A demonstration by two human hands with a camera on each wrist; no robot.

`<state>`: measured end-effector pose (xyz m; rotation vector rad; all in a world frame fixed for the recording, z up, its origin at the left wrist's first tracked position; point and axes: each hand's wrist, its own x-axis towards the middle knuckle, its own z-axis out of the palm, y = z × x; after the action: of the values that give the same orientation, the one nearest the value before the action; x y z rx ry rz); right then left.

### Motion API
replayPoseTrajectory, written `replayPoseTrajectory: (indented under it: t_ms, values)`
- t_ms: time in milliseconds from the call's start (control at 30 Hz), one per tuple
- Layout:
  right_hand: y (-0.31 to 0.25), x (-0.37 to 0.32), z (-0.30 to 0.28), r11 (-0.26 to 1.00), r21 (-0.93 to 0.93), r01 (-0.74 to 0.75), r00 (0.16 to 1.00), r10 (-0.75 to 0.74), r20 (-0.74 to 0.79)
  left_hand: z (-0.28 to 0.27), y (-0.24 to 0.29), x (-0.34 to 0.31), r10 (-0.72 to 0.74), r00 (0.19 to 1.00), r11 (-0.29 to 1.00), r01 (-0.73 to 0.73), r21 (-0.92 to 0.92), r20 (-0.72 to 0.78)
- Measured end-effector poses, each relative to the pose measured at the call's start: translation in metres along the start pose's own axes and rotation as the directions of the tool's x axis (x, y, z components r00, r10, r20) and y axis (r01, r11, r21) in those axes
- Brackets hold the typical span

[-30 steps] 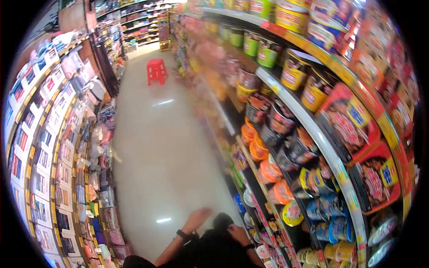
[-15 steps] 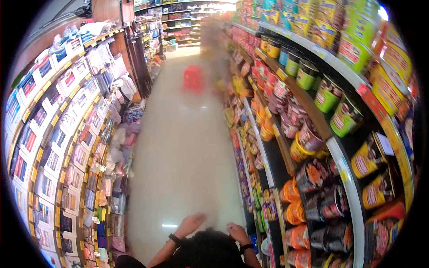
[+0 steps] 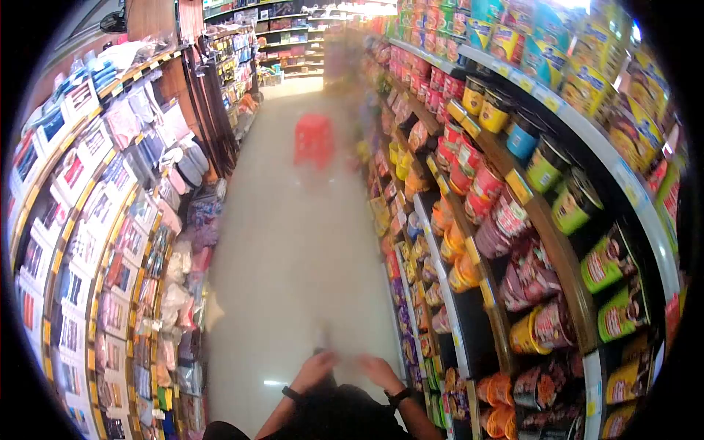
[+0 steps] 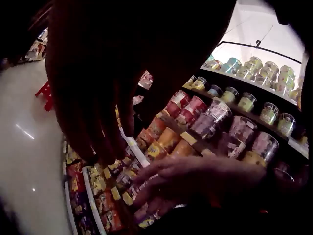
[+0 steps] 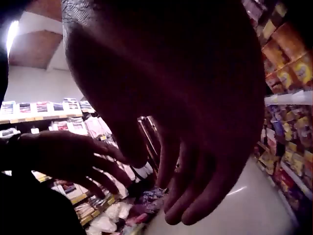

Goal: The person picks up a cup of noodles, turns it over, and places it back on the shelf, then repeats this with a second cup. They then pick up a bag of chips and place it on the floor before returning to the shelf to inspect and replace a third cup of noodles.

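Both bare hands are held out in front of the body, apart, and neither holds anything. In the head view the left hand [image 3: 314,369], with a dark band at its wrist, is at the bottom middle. To its right is the right hand [image 3: 380,372], slightly blurred, also with a dark wristband. The left wrist view has the left hand [image 4: 102,83] large and dark, fingers pointing down, with the right hand [image 4: 195,178] beyond it. In the right wrist view the right hand [image 5: 181,112] hangs with relaxed, slightly bent fingers, and the left hand [image 5: 73,156] has its fingers spread.
A shop aisle with a pale, shiny floor [image 3: 279,249] runs ahead. A red stool [image 3: 314,139] stands on it farther off. Shelves of cup noodles [image 3: 546,165] line the right side; boxed textiles [image 3: 70,334] fill the left shelves. More shelves [image 3: 293,37] cross the far end.
The head view has swung, and the stool sits farther right in it than a second ago. The right hand's fingers now reach forward, where they looked curled before.
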<state>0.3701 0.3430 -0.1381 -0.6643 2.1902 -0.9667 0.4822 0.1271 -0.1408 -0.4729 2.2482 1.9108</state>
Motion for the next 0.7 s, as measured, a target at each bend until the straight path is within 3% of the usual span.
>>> replayPoseTrajectory:
  t_ms: [33, 167, 267, 367, 400, 433, 500, 700]
  values:
    - [0.003, 0.019, -0.004, 1.0, 0.002, 0.01, 1.0, -0.01, -0.023, -0.012, 0.008, 0.022, -0.004, 1.0, 0.999, 0.004, -0.041, 0.004]
    - [-0.005, 0.084, -0.029, 0.995, 0.095, -0.026, 0.998, 0.031, -0.05, -0.076, 0.017, 0.116, 0.14, 0.99, 0.985, -0.137, 0.101, -0.025]
    - [0.001, 0.152, -0.043, 0.997, 0.063, 0.049, 0.991, -0.041, -0.125, -0.132, 0.046, 0.183, 0.198, 0.98, 0.969, -0.194, 0.153, -0.012]
    - [-0.019, 0.204, -0.055, 0.996, -0.087, 0.016, 0.976, -0.034, -0.215, -0.186, 0.114, 0.222, 0.091, 0.995, 0.988, -0.087, 0.128, -0.031]
    - [-0.023, 0.22, -0.059, 0.996, -0.091, 0.001, 0.972, -0.022, -0.236, -0.199, 0.115, 0.242, 0.036, 0.998, 0.995, -0.03, 0.098, -0.054]
    - [-0.034, 0.241, -0.067, 0.995, -0.096, -0.009, 0.965, -0.017, -0.263, -0.211, 0.108, 0.262, 0.083, 0.995, 0.994, -0.079, 0.07, -0.061]
    - [-0.045, 0.278, -0.076, 0.994, -0.076, -0.075, 0.967, 0.054, -0.25, -0.236, 0.09, 0.299, 0.185, 0.979, 0.983, -0.183, 0.025, -0.082]
    - [-0.034, 0.394, -0.089, 0.977, -0.034, -0.208, 0.97, 0.202, -0.135, -0.298, 0.107, 0.403, 0.075, 0.997, 0.996, -0.074, 0.054, -0.018]
